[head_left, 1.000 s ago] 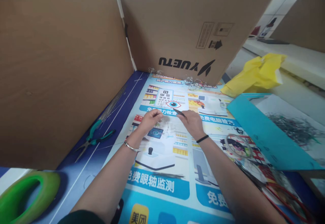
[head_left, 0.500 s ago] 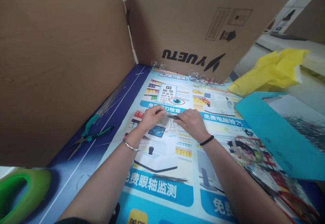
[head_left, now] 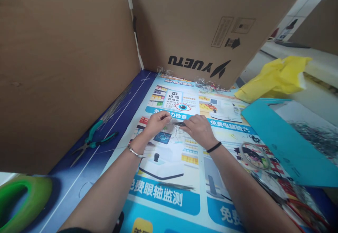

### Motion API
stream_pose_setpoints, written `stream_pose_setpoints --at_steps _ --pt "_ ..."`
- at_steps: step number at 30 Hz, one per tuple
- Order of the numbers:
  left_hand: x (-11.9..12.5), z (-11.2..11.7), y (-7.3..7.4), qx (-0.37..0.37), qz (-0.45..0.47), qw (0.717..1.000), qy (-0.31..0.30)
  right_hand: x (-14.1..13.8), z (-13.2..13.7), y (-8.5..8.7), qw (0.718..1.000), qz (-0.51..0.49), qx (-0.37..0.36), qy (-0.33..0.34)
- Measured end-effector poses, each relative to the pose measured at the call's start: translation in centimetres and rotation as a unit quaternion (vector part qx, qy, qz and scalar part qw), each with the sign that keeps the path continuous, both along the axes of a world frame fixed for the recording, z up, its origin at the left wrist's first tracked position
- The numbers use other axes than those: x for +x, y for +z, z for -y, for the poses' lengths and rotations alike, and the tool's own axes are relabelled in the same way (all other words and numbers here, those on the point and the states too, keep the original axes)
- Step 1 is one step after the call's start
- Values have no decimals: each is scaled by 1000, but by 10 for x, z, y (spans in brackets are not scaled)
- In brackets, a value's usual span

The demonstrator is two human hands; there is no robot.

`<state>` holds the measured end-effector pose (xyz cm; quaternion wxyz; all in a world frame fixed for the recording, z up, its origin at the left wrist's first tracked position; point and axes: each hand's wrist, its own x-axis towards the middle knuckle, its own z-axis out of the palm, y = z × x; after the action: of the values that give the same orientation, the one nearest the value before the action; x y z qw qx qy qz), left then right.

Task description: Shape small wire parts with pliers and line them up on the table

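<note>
My left hand point(head_left: 157, 121) and my right hand point(head_left: 198, 130) meet over a printed poster point(head_left: 169, 169) on the table. The left hand's fingers pinch a thin clear wire-like piece point(head_left: 174, 133) that loops down between the two hands. The right hand is closed on a small dark tool point(head_left: 179, 123), whose tip points left at the left fingertips. A silver bangle is on the left wrist and a black band on the right wrist.
Tall cardboard panels point(head_left: 66, 60) wall the left and back. Teal-handled pliers point(head_left: 92, 142) lie at the left, a green ring point(head_left: 18, 201) at the near left corner. A clear tape roll point(head_left: 254, 154), a blue folder point(head_left: 282, 145) and a yellow bag point(head_left: 277, 76) sit to the right.
The right hand has brought the dark tool down and left until its tip meets the left fingertips. The view has shifted slightly; both hands stay at the same spot on the poster.
</note>
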<state>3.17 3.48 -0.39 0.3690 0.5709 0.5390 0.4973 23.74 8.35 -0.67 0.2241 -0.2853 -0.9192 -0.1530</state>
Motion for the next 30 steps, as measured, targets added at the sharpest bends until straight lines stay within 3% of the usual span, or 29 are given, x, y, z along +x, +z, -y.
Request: stream_pose_setpoints --at_steps 5,13,19,30 --pt "0 -1 -3 -19 38 999 -8 0 -2 -5 998 -39 -39 5" --pt "3 -1 1 -73 182 980 -35 -1 -6 -14 990 -106 -87 -16" --pt "3 2 6 -117 175 977 -47 -1 -7 -12 985 -128 -115 -31" --pt "4 0 3 -99 141 983 -57 0 -6 -11 989 -119 -91 -11"
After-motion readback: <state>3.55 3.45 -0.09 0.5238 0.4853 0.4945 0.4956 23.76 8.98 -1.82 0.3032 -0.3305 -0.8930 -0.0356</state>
